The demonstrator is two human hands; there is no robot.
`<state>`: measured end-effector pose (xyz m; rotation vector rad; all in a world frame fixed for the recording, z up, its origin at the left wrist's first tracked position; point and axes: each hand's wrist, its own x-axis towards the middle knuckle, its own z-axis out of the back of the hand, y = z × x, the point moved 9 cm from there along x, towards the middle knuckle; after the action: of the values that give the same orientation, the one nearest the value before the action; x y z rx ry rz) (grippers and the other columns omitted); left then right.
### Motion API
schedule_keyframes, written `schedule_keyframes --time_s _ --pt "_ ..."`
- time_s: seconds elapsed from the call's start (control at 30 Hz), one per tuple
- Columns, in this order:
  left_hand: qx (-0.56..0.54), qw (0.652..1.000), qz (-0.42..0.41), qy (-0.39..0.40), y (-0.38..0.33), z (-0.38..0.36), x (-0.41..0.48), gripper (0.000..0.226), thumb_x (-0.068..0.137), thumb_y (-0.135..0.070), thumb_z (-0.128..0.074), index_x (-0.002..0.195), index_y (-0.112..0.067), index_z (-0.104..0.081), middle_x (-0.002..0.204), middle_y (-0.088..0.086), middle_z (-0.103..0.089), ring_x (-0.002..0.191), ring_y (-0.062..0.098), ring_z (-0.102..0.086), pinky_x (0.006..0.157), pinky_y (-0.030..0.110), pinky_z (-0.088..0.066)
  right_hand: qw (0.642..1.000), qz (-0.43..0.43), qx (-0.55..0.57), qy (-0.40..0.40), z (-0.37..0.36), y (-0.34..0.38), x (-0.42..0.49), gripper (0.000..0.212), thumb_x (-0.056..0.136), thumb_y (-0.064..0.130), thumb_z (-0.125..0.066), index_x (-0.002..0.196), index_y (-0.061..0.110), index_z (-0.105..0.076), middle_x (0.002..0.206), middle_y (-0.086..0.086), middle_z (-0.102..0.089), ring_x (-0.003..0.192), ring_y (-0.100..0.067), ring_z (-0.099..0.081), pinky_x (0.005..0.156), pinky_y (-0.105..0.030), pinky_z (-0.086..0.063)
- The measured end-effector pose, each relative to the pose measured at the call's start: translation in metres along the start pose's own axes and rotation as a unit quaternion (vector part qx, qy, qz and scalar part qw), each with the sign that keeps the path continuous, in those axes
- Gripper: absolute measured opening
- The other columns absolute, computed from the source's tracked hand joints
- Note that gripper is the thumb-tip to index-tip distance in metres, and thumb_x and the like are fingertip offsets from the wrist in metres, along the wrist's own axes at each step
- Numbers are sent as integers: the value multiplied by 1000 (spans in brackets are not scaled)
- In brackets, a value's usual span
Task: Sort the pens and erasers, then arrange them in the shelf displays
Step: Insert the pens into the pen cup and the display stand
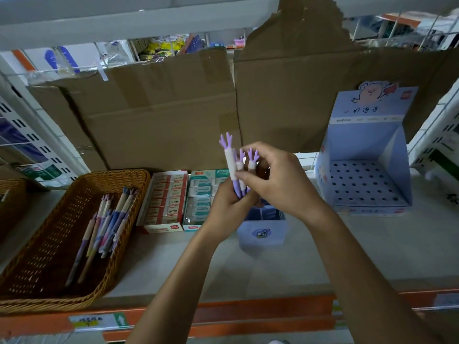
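Note:
My left hand (229, 203) grips a small bunch of purple-and-white pens (234, 167) upright, their antler-shaped purple tops pointing up. My right hand (278, 178) pinches one pen of the bunch near its white band. Both hands hover above a small blue pen box (262, 232) on the shelf. Several more pens (104, 227) lie loose in a wicker basket (49, 281) at the left. Two open eraser boxes, a red-and-white one (166, 202) and a teal one (201, 197), sit side by side behind my left hand. At the right stands a blue display stand (365, 184) with empty holes.
Brown cardboard sheets (173, 115) line the back of the shelf. The shelf front has an orange edge strip (248, 316) with a price label. A second wicker basket (10, 194) shows at the far left. White perforated shelf panels flank both sides.

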<state>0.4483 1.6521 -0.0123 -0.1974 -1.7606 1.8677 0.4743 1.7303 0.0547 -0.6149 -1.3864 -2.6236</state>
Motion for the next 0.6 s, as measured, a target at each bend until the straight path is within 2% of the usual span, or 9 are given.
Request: schedule_keyframes --time_s 0.07,0.13,0.17,0.23,0.3,0.4,0.5,0.6 --pt "27 1000 8 3 1 1 -2 32 90 -1 -52 76 -28 -63 63 -9 -65 64 9 -65 59 27 -54 1000 -5 -9 9 -3 -4 -2 16 79 14 -69 94 20 -67 72 10 -65 68 -6 -60 59 -17 -45" --pt "84 996 -3 8 -2 2 -3 31 82 -10 -55 67 -36 -63 59 -13 -62 60 6 -61 55 26 -48 1000 -13 -15 15 -5 -9 -5 16 79 16 -70 93 21 -67 74 14 -64 70 -1 -58 61 -11 -42" --pt "104 995 -3 6 -3 3 -4 26 78 -14 -55 69 -37 -63 62 -15 -63 62 5 -61 57 26 -47 1000 -17 -16 15 -4 -11 -6 18 78 17 -71 96 22 -67 78 14 -65 74 0 -60 65 -10 -43" --pt "121 993 5 4 -3 4 -4 15 74 -24 -62 85 -33 -63 76 -15 -67 75 6 -64 65 26 -50 1000 -23 -15 12 -1 -15 -8 22 78 18 -71 99 23 -67 86 11 -67 79 -3 -62 70 -12 -45" --pt "159 987 -5 15 -8 6 -5 27 71 -34 -67 96 -23 -64 87 -6 -68 84 13 -65 72 34 -53 1000 -24 -16 4 5 -16 -10 20 79 17 -70 99 22 -68 87 11 -68 76 -2 -62 68 -11 -44" --pt "214 975 -59 24 -23 16 -7 30 76 -40 -68 96 -19 -64 91 -6 -67 85 9 -64 75 32 -53 997 -9 -67 -30 15 -15 -13 11 85 18 -65 95 20 -67 86 11 -65 74 -4 -57 64 -14 -44" --pt "241 966 -89 22 -31 30 -11 27 86 -43 -55 100 -22 -63 96 -11 -66 91 4 -63 80 25 -52 986 12 -156 -60 19 -18 -15 10 89 20 -61 94 15 -68 89 4 -65 82 -11 -56 70 -25 -46" --pt "329 938 -104 -41 -37 49 -14 33 91 -42 -46 103 -17 -65 93 -10 -64 86 3 -61 77 27 -52 973 33 -215 -73 13 -16 -17 17 90 24 -55 93 13 -68 88 0 -65 87 -20 -54 71 -29 -43"
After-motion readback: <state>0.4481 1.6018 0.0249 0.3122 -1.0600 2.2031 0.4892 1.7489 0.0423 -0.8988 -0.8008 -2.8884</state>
